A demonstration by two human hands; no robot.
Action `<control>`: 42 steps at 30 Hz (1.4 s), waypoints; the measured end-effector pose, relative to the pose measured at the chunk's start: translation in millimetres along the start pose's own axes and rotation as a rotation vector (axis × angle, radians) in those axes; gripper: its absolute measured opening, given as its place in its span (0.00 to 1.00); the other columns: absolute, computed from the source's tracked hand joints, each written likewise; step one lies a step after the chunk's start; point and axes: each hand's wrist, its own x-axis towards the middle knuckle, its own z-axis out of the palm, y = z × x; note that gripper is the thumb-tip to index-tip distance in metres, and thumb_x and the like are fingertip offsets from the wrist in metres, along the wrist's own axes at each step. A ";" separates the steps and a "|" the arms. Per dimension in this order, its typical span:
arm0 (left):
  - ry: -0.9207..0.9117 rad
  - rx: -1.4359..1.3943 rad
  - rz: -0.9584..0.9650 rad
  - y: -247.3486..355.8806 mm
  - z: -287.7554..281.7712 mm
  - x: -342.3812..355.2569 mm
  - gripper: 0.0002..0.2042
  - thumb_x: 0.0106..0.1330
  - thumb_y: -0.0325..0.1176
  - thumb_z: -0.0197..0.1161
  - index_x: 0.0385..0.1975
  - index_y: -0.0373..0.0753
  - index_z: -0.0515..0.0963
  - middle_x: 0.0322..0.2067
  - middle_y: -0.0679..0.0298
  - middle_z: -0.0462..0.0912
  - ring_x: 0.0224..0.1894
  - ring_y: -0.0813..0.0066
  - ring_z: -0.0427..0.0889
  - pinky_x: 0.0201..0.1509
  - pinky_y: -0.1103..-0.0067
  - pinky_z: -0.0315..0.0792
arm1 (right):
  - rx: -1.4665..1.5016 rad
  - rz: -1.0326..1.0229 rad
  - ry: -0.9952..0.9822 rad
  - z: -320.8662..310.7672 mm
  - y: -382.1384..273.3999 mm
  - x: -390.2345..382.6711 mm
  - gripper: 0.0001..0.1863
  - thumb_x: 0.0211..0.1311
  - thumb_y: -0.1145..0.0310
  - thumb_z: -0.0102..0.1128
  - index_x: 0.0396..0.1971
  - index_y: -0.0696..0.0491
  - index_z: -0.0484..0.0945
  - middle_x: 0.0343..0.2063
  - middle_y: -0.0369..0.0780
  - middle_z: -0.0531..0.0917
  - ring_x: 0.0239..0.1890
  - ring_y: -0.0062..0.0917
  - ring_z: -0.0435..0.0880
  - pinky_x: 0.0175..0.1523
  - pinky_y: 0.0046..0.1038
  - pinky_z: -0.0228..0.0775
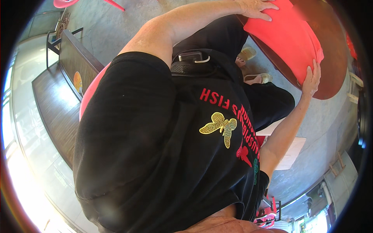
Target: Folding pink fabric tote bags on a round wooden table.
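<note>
A coral-red cloth (285, 40), smooth on top and apparently folded, lies spread over a brown tabletop (332, 50) with a rounded edge. My left hand (258, 7) rests on the cloth's far left part, fingers stretched and apart. At the cloth's right end, near the table edge, my right hand (312, 79) lies with its fingers extended along the fabric. Neither hand shows a clear grip. The cloth's farthest edge is cut off at the top of the view, and its exact kind cannot be made out.
A dark wooden bench or table (58, 105) stands to the left. My sandalled feet (258, 79) are on the grey concrete floor (128, 25) beneath the tabletop. An opened cardboard piece (291, 153) is beside my right arm. Small wooden stools (354, 87) sit at the far right.
</note>
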 end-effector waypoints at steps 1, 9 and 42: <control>-0.001 0.012 -0.003 0.4 0.3 -0.2 0.34 0.65 0.54 0.59 0.69 0.48 0.62 0.73 0.52 0.50 0.76 0.50 0.42 0.76 0.52 0.40 | -0.004 0.007 0.001 0.1 -1.7 0.6 0.24 0.70 0.55 0.50 0.63 0.42 0.74 0.66 0.41 0.69 0.68 0.36 0.66 0.71 0.38 0.56; 0.015 0.006 -0.027 6.3 3.5 2.5 0.33 0.65 0.54 0.58 0.68 0.48 0.63 0.72 0.52 0.51 0.76 0.50 0.43 0.75 0.52 0.41 | 0.020 0.021 0.006 -0.7 5.3 1.2 0.23 0.69 0.56 0.52 0.62 0.43 0.74 0.66 0.43 0.70 0.69 0.37 0.65 0.71 0.37 0.55; -0.048 0.278 0.056 63.0 -18.5 27.2 0.31 0.68 0.58 0.50 0.70 0.57 0.62 0.73 0.58 0.54 0.75 0.56 0.48 0.75 0.52 0.41 | -0.083 -0.070 -0.008 -43.9 -42.8 -11.5 0.27 0.66 0.55 0.55 0.63 0.48 0.73 0.67 0.41 0.69 0.65 0.43 0.69 0.66 0.43 0.60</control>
